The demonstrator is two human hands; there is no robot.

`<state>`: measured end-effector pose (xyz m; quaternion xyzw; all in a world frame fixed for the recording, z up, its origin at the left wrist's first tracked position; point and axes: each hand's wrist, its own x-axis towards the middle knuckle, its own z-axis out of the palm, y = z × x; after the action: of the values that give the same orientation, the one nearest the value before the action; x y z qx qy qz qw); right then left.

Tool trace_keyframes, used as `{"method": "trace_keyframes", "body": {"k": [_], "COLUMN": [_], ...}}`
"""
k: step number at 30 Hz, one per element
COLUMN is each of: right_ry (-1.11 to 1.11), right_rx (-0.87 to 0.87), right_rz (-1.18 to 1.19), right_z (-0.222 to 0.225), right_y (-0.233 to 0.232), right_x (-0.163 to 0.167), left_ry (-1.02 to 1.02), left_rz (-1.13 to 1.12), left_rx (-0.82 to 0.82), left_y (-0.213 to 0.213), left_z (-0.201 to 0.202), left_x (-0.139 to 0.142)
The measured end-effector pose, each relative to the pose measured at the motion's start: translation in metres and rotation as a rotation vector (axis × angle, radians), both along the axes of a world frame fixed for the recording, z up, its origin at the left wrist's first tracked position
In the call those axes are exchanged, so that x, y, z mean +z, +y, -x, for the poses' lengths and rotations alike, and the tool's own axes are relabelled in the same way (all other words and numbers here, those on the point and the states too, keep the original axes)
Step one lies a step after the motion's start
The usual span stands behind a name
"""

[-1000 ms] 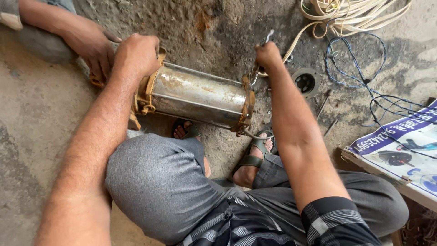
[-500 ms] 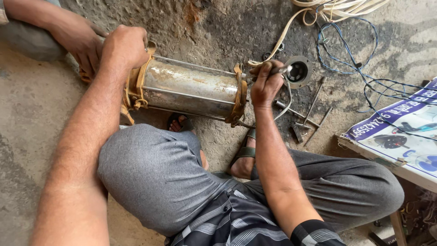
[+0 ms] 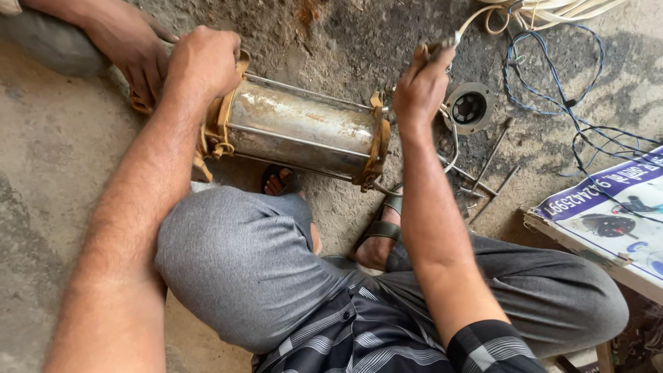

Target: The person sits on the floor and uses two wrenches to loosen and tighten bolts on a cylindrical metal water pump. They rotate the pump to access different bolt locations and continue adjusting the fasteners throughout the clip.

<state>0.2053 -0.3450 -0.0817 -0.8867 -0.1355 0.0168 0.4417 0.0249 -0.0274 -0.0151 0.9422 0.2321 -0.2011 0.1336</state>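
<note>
A steel cylinder motor body [image 3: 300, 131] with brass end caps lies on its side on the concrete floor. My left hand [image 3: 204, 62] grips its left brass end. My right hand [image 3: 421, 86] is closed on a thin tool or wire end just past the right end cap. Another person's hand [image 3: 135, 52] touches the left end from the top left.
A round metal flange [image 3: 469, 107] lies right of the motor, with long bolts [image 3: 494, 162] below it. Blue wires [image 3: 552, 83] and cream cable [image 3: 545, 10] trail at top right. A printed cardboard box [image 3: 608, 214] sits at the right edge. My knees and sandalled feet [image 3: 376, 238] are below.
My right hand has moved up from the right end cap, raising the thin tool. My left hand still grips the left end.
</note>
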Motion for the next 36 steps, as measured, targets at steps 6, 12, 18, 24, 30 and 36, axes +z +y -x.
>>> {"method": "trace_keyframes", "body": {"k": [6,12,18,24,30,36], "right_ry": [0.194,0.633,0.224,0.038,-0.117,-0.133], "right_rx": [0.135,0.172,-0.102,-0.036,0.065,0.048], "right_rz": [0.301,0.258,0.014,-0.351,-0.296,-0.069], "right_z": [-0.051,-0.068,-0.045,0.019,0.028,-0.005], "right_y": [0.025,0.04,0.006,-0.034,-0.032,-0.006], "right_x": [-0.024,0.0,0.0,0.004,-0.005,-0.012], "left_ry": [0.02,0.007,-0.018,0.021,-0.01,0.004], "left_rz": [0.035,0.049,0.023,0.04,0.007,0.043], "left_rx": [0.051,0.057,0.02,0.049,0.06,0.066], "left_y": [-0.004,-0.003,0.001,-0.003,-0.001,-0.003], "left_z": [-0.001,-0.005,0.0,-0.005,-0.004,-0.004], "left_x": [0.003,0.011,0.007,0.009,0.01,0.01]}}
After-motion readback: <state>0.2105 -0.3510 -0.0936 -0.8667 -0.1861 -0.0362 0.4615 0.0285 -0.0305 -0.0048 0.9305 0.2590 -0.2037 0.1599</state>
